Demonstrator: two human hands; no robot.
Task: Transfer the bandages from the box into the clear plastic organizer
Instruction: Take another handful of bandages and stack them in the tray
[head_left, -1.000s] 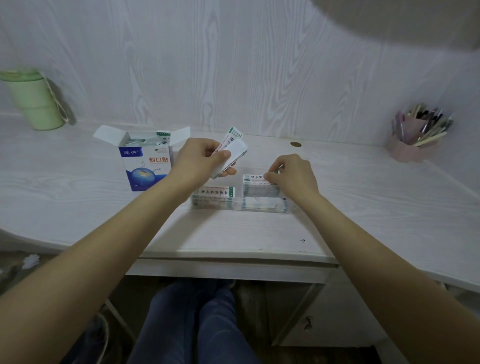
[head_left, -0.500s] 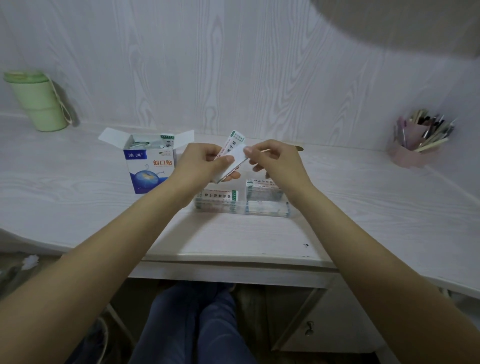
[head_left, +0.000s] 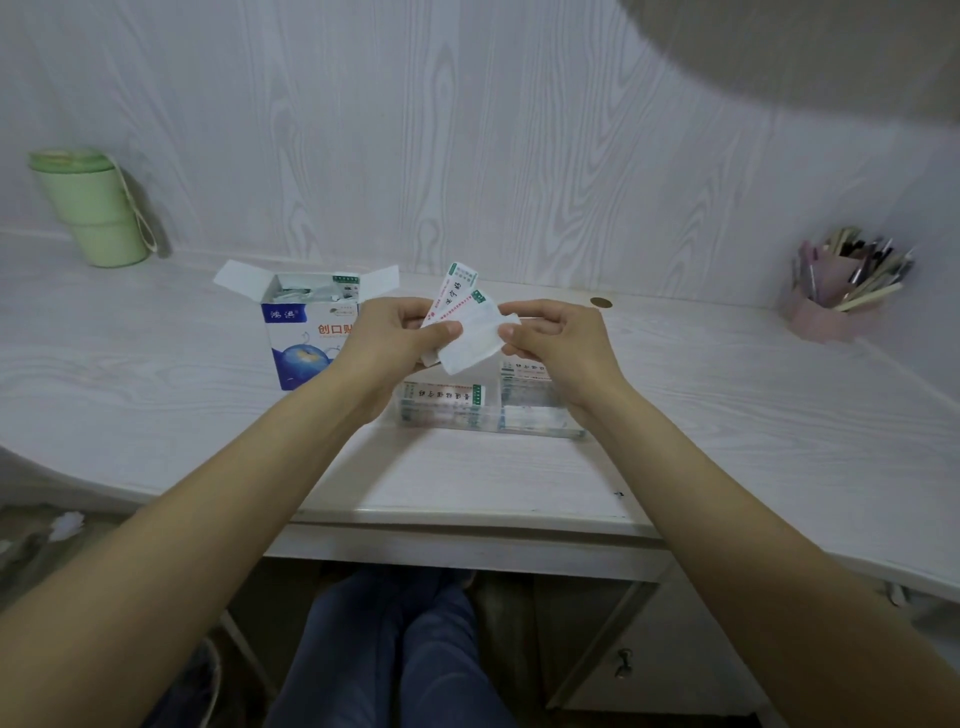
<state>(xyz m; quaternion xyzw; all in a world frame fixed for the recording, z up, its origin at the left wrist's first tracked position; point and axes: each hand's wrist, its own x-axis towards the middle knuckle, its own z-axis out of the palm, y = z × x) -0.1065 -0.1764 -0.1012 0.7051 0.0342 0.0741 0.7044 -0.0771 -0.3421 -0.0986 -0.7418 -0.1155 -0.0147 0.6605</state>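
White desk | L hand grips fanned bandages | R hand pinches one, prob. front | organizer mid-desk, box beside, toward left edge

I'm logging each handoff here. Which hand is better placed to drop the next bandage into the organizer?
Probably the right hand. It pinches the front bandage of the fan and hangs above the clear organizer. The left hand grips the rest of the bandages.
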